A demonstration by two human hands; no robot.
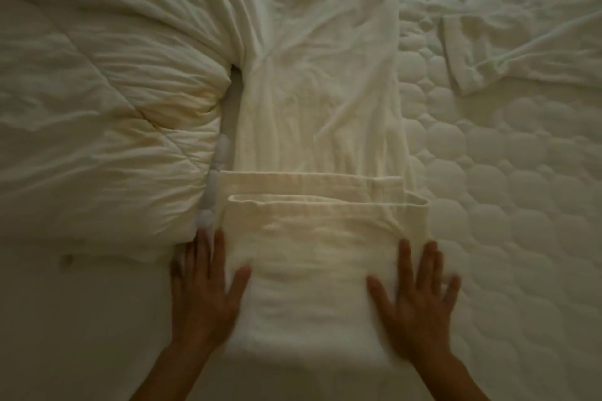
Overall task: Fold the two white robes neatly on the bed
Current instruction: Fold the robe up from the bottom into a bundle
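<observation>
From the head camera I look straight down on the bed [508,172], its quilted circle-pattern cover bare on the right side. A white robe [319,101] lies in a long narrow strip up the middle of the picture, its far end spreading toward the top edge. The near end of that robe is doubled back on itself, so a thick folded panel [312,254] sits closest to me with two hemmed edges stacked just beyond it.

My left hand [203,296] lies flat with fingers spread at the left edge of the folded panel, thumb on the cloth and the other fingers just beside it on the bed. My right hand [415,299] lies flat and spread on the panel's right edge. Neither grip is clenched on anything; both palms are released and pressing down on the fabric. Both hands look slightly blurred.

A rumpled duvet [97,114] is bunched up along the left, touching the robe's left side. At the upper right, well apart from the first, a second robe [482,52] lies with one cuffed sleeve stretched toward the middle.
</observation>
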